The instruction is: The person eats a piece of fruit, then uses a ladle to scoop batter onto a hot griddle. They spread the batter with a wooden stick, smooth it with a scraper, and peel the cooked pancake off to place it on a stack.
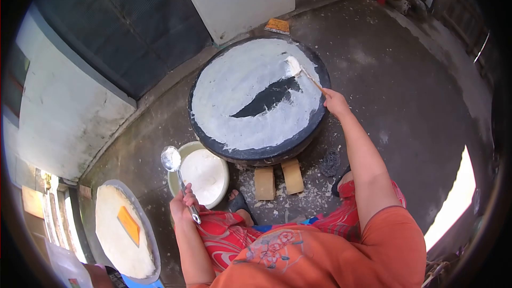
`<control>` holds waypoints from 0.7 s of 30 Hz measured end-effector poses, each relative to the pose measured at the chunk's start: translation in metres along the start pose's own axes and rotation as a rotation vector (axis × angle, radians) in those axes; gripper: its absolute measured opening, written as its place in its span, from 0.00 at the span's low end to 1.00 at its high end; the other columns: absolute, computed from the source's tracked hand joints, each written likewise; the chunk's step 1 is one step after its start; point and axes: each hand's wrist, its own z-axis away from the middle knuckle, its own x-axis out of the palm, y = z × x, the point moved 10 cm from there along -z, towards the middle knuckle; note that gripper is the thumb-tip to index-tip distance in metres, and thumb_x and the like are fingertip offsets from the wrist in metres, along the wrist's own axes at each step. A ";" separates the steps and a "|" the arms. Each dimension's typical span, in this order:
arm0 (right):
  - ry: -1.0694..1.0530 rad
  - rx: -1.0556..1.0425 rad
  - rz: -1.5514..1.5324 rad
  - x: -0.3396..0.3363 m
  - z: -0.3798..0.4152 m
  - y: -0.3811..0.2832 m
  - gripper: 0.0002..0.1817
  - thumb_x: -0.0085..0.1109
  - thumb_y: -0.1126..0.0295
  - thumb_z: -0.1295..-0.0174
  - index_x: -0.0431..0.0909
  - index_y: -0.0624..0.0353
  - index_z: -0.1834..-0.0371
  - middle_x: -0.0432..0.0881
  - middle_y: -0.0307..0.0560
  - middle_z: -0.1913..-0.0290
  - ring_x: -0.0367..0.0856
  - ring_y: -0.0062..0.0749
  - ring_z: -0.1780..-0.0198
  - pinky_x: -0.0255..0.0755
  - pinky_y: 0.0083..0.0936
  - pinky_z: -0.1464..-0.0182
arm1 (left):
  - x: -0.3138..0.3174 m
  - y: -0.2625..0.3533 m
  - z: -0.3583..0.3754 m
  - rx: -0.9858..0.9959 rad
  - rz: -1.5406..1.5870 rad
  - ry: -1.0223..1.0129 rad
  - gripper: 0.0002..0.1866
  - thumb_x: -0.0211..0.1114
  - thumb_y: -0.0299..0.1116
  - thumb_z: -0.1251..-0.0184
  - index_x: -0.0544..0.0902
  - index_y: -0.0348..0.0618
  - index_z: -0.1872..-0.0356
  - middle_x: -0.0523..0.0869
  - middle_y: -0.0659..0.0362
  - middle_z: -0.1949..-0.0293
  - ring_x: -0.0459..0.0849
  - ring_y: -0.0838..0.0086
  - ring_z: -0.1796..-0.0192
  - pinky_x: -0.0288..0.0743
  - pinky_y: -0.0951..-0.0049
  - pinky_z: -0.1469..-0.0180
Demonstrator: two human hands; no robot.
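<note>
My left hand [184, 202] is closed around the handle of a metal ladle [171, 158], whose bowl is raised over the left side of a pale basin [226, 184]. White batter [202, 176] lies in that basin. My right hand [336, 102] grips a wooden-handled spreader [313, 81], its head coated in white and touching the right part of a large round black griddle [250, 154]. A thin white layer [229, 85] covers most of the griddle top. A dark bare patch [266, 98] with ragged edges shows near the middle.
At lower left, a round tray [156, 250] holds a pale stack of flat sheets [114, 234] with an orange piece [129, 225] on top. Two tan blocks [265, 184] stand before the griddle among white scraps. Behind it are an orange-yellow object [277, 25] and a wall [240, 0].
</note>
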 end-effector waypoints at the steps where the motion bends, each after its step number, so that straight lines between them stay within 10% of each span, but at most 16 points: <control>1: -0.110 -0.026 -0.004 0.009 0.000 0.000 0.17 0.43 0.69 0.38 0.74 0.48 0.47 0.81 0.50 0.60 0.78 0.40 0.55 0.69 0.30 0.53 | 0.000 0.001 0.001 0.002 -0.002 0.001 0.17 0.40 0.36 0.30 0.70 0.29 0.56 0.71 0.60 0.74 0.65 0.82 0.82 0.60 0.85 0.84; 6: -0.394 0.012 -0.160 0.001 0.031 0.002 0.16 0.44 0.73 0.38 0.76 0.54 0.48 0.73 0.37 0.77 0.70 0.18 0.74 0.67 0.20 0.69 | 0.001 0.003 0.002 0.031 0.014 0.005 0.17 0.41 0.36 0.30 0.70 0.29 0.56 0.71 0.60 0.74 0.65 0.82 0.81 0.60 0.84 0.84; 8: -0.016 -0.005 -0.224 -0.009 0.012 0.044 0.15 0.46 0.72 0.38 0.76 0.55 0.49 0.78 0.40 0.73 0.74 0.21 0.70 0.68 0.21 0.65 | 0.001 0.002 -0.001 0.023 0.015 -0.010 0.17 0.41 0.36 0.30 0.70 0.29 0.56 0.71 0.60 0.74 0.65 0.82 0.81 0.60 0.84 0.84; 15: -0.250 -0.107 0.117 0.004 0.086 -0.060 0.16 0.50 0.64 0.40 0.76 0.46 0.49 0.81 0.47 0.58 0.79 0.35 0.55 0.69 0.26 0.50 | 0.007 -0.004 0.002 -0.007 0.003 -0.042 0.18 0.40 0.36 0.29 0.69 0.28 0.55 0.71 0.59 0.73 0.65 0.81 0.80 0.60 0.83 0.83; 21: -0.103 -0.054 -0.023 0.045 0.086 -0.017 0.16 0.48 0.61 0.40 0.76 0.44 0.49 0.78 0.50 0.53 0.76 0.44 0.50 0.69 0.32 0.49 | 0.005 -0.002 0.001 0.012 -0.025 -0.059 0.18 0.38 0.36 0.29 0.69 0.28 0.56 0.71 0.59 0.73 0.64 0.81 0.81 0.59 0.83 0.84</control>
